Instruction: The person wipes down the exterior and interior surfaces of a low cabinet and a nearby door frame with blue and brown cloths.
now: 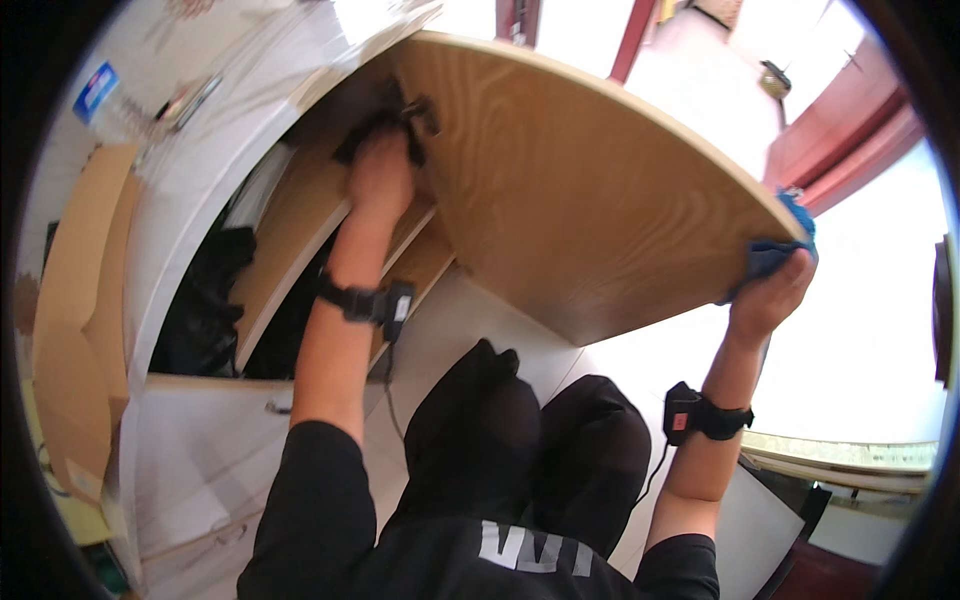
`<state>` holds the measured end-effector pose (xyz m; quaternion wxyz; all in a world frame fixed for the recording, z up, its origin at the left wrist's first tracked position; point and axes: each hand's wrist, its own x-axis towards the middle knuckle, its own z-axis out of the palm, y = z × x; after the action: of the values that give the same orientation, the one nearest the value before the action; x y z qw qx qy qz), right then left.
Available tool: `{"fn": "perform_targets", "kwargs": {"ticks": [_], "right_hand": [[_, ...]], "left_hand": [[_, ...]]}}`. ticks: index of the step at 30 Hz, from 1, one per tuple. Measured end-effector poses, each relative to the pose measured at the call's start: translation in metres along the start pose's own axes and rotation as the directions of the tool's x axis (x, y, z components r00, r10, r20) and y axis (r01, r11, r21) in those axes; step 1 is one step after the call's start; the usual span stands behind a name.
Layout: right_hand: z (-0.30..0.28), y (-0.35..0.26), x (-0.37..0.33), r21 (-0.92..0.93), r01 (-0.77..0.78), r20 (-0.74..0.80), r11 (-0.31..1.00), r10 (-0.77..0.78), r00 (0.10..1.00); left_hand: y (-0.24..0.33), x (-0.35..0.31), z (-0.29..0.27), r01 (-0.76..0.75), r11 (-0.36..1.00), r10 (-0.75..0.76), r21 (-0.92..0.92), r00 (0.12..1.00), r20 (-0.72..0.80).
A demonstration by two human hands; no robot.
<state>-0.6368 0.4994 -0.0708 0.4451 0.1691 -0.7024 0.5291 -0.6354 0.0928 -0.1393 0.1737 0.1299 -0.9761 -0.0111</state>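
Observation:
A wooden cabinet door (pixel 580 200) stands swung out in front of me, its wood-grain inner face toward me. My right hand (pixel 770 292) grips a blue cloth (pixel 768 257) against the door's outer edge, and the cloth wraps over to the far side. My left hand (pixel 382 178) reaches into the upper part of the cabinet, beside a metal hinge (pixel 424 115). It is blurred and looks closed around a dark item (pixel 352 146), whose kind I cannot make out. The fingertips are hidden.
Inside the cabinet are slanted wooden shelves (pixel 290 270) and a black bundle (pixel 208 300). A white drawer front (pixel 205 440) lies below. On the left stand a cardboard piece (pixel 85 330) and a clear bottle (pixel 110 110). My knees (pixel 480 430) are close beneath the door.

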Motion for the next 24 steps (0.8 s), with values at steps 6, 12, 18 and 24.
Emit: {"fn": "perform_targets", "kwargs": {"ticks": [6,12,18,24], "right_hand": [[-0.015,0.005,0.004,-0.055,-0.047,-0.033,0.997,0.045,0.998],[-0.002,0.002,0.0,-0.001,-0.038,-0.046,0.999,0.038,0.998],[-0.018,0.007,0.003,0.071,-0.053,0.019,0.996,0.051,0.999],[-0.002,-0.003,-0.004,-0.11,-0.037,0.016,0.993,0.039,0.999]], "left_hand": [[-0.004,-0.041,-0.012,-0.136,0.991,0.134,0.001,0.976,-0.173],[-0.008,-0.108,-0.039,-0.153,0.907,-0.031,-0.393,0.905,-0.423],[0.05,-0.072,-0.051,-0.263,0.214,-0.497,-0.941,0.8,-0.336],[0.108,-0.05,-0.065,-0.373,0.028,-0.603,-0.928,0.734,-0.313]]}}
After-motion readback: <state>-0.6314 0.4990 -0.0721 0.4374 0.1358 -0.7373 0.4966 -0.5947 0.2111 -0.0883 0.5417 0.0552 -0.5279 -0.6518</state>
